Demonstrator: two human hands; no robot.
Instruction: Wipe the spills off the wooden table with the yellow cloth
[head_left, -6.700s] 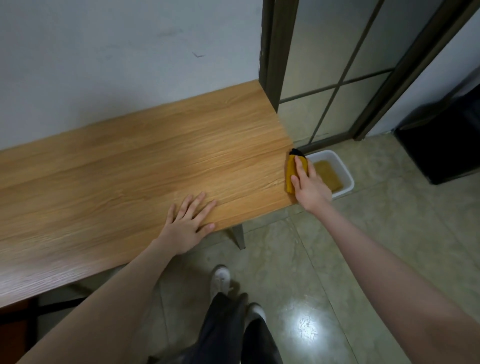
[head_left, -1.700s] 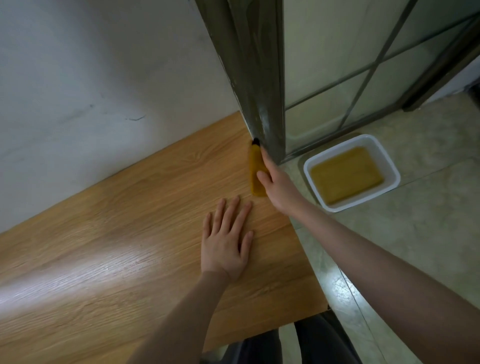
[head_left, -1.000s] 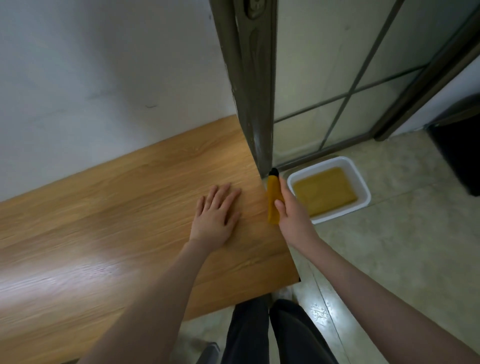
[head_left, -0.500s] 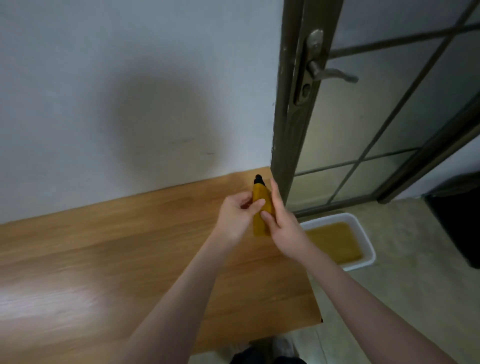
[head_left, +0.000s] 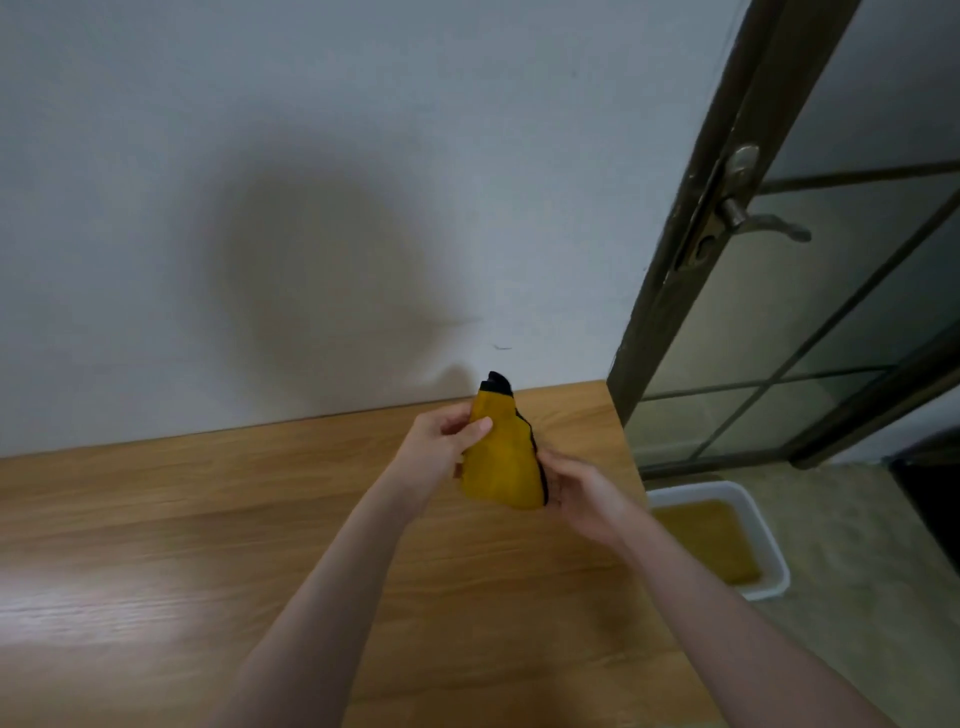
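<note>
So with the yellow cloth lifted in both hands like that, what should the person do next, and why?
Probably refold the yellow cloth, then lower it to the wooden table. The left hand pinches its upper part, the right hand supports the bottom, and it hangs off the surface.

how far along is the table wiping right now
Done: no spill shows on the visible wooden table, though glare hides part. In hand: the left hand and right hand hold the yellow cloth lifted above it. Left: possibly refolding, then checking unseen areas.
</note>
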